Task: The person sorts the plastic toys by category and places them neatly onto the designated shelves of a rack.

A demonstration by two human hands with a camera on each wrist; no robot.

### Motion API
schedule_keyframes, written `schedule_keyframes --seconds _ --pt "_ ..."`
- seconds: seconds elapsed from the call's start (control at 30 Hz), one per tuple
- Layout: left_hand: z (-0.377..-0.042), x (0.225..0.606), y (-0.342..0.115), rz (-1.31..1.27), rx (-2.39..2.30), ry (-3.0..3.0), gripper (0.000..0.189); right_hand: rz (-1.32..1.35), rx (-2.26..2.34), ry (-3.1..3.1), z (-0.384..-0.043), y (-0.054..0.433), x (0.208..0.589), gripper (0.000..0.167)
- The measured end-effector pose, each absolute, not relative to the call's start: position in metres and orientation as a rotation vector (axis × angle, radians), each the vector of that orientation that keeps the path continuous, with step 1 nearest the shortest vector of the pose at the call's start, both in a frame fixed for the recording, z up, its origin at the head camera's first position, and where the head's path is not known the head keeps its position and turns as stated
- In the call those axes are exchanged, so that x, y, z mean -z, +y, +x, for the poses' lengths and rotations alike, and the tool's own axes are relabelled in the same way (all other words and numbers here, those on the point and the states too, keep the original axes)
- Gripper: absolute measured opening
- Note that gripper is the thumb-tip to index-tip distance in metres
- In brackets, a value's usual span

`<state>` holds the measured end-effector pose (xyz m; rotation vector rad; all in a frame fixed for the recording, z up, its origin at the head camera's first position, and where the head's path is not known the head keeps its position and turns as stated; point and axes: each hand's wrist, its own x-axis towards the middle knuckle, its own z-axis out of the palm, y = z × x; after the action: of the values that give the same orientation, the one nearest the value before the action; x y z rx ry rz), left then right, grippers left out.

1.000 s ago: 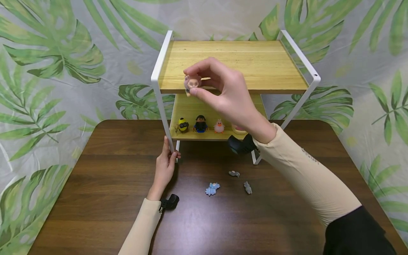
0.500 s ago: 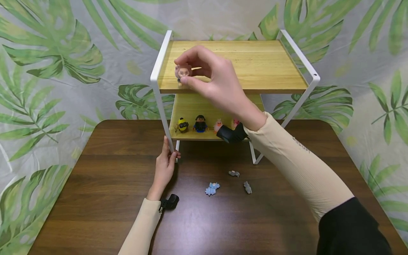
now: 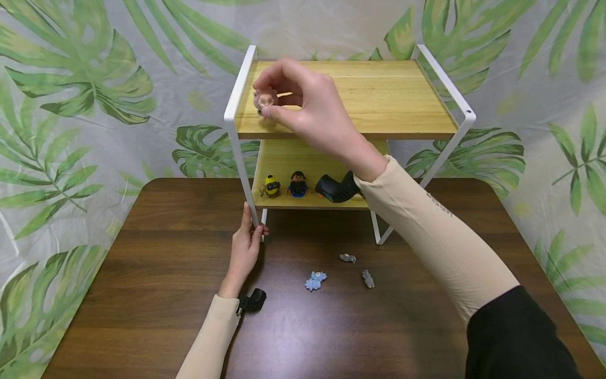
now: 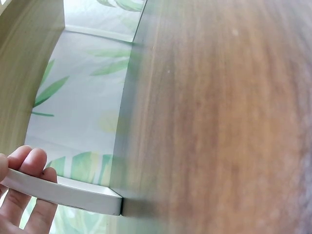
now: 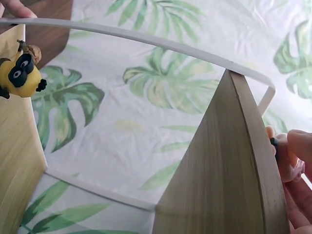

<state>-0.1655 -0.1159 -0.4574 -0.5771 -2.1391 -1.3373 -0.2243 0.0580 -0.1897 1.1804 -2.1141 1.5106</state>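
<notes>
My right hand pinches a small pinkish toy figurine between thumb and fingers, at the left front of the shelf unit's top board. In the right wrist view the figurine is close to the front edge of that board; whether it touches the wood I cannot tell. My left hand holds the front left white metal leg of the unit. The left wrist view has its fingers curled round the white bar.
On the lower board stand a yellow goggled figurine and a dark-haired one in blue; my wrist camera covers others to their right. A pale blue figure and two grey ones, a nearer and a farther, lie on the brown table.
My right hand has carried the pinkish figurine left and farther back, from before the top board's front edge to over the board's left corner. My left hand has stayed on the leg.
</notes>
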Motion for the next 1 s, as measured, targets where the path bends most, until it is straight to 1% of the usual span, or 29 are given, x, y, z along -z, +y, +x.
schedule_keyframes --seconds 0.8,1.0 --pt "-0.1647 0.4559 -0.1159 -0.577 1.337 -2.136 0.112 1.188 -1.453 -2.187 -0.2284 0.0531 0.1926 0.020" --pt "-0.1653 0.4567 -0.1157 -0.579 1.344 -2.131 0.113 1.114 -1.499 -2.273 -0.2269 0.0532 0.1894 0.024"
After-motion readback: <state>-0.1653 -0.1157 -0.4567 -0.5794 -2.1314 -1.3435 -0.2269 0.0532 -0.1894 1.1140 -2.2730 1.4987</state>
